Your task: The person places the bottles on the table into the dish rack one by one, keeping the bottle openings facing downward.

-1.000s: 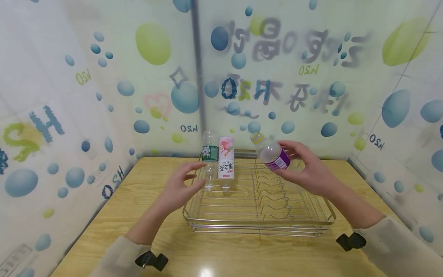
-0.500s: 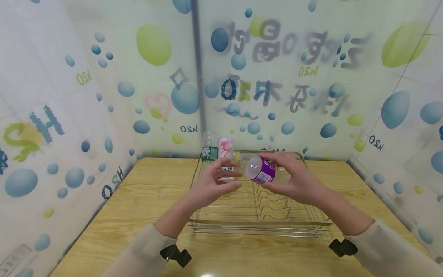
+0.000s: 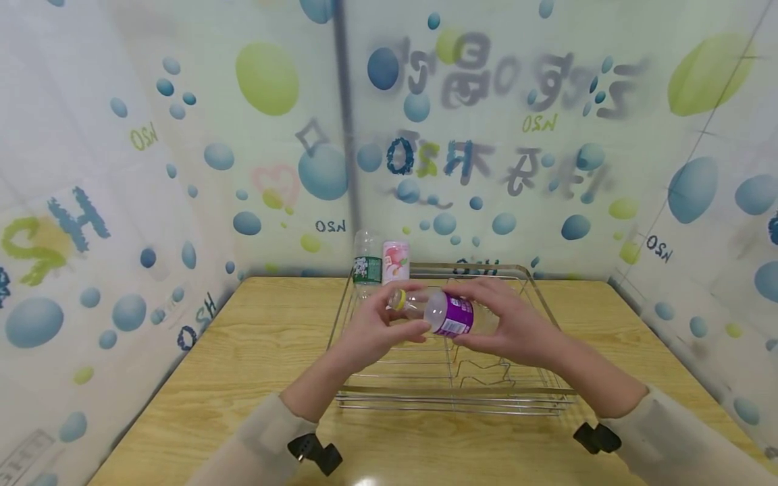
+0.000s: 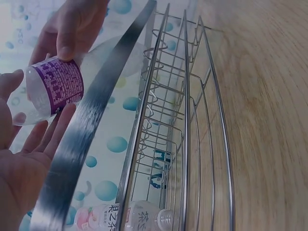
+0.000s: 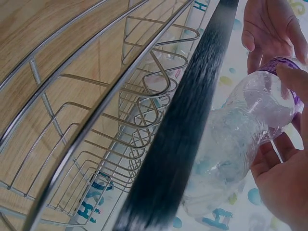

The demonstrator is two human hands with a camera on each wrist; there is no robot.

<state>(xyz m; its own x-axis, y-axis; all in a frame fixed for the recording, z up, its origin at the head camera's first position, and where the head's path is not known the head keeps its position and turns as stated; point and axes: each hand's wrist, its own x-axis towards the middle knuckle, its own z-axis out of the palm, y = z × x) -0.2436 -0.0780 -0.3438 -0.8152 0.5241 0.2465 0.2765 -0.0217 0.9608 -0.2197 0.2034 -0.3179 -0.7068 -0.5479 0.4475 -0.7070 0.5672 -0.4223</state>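
Observation:
A clear plastic bottle (image 3: 434,311) with a purple label and yellow cap lies sideways between my hands, above the wire rack (image 3: 419,390). Thumb and fingers of my right hand (image 3: 516,317) grip it past the label, toward its base. My left hand (image 3: 375,331) curves round the neck end, thumb below and fingers behind, with the cap showing over the palm. In the left wrist view the purple label (image 4: 60,84) sits between both hands' fingertips. The right wrist view shows the bottle's ribbed, see-through lower body (image 5: 221,149) hanging away from the label.
At the rack's left lie a clear bottle with a green label (image 3: 367,269) and a white bottle with a peach print (image 3: 396,262), partly hidden by my left hand. Bent wire dividers (image 3: 484,371) run along the rack. It stands on a wooden table (image 3: 261,364), patterned cloth walls (image 3: 292,128) around.
The right hand has brought the purple-labelled bottle down and left, turning it sideways. My left hand has moved right from beside the green-labelled bottle, and its fingers now surround the neck.

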